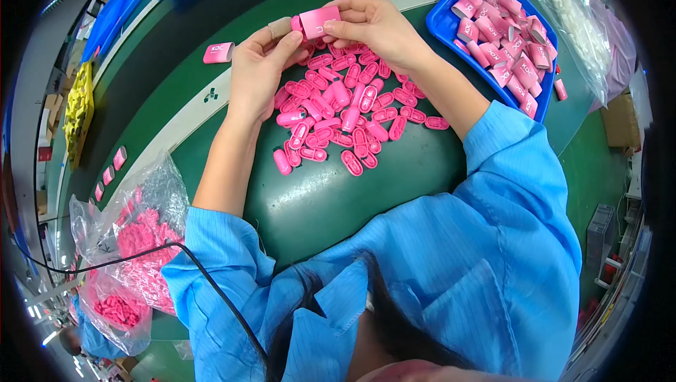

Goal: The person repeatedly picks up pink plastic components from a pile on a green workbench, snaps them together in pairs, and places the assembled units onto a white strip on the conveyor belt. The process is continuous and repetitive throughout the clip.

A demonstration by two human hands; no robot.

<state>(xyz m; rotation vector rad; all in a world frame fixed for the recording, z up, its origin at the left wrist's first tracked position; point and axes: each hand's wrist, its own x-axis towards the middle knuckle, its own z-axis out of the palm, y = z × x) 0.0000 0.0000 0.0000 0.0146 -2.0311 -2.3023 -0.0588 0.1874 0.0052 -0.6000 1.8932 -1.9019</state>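
Both hands meet above a heap of small pink oval caps point(345, 111) on the green table point(324, 192). My right hand point(377, 26) grips a pink box-shaped case point(318, 21) by its side. My left hand point(257, 72) reaches up to the same case, its taped fingertip pressed against the case's left end. Blue sleeves cover both forearms from the elbow down.
A blue tray point(442, 24) of pink cases stands at the upper right, with a clear bag point(574, 23) of white parts beside it. Single pink cases point(218, 52) lie on the conveyor belt point(169, 58). Clear bags point(134, 248) of pink parts sit at my left. A black cable point(211, 283) crosses my sleeve.
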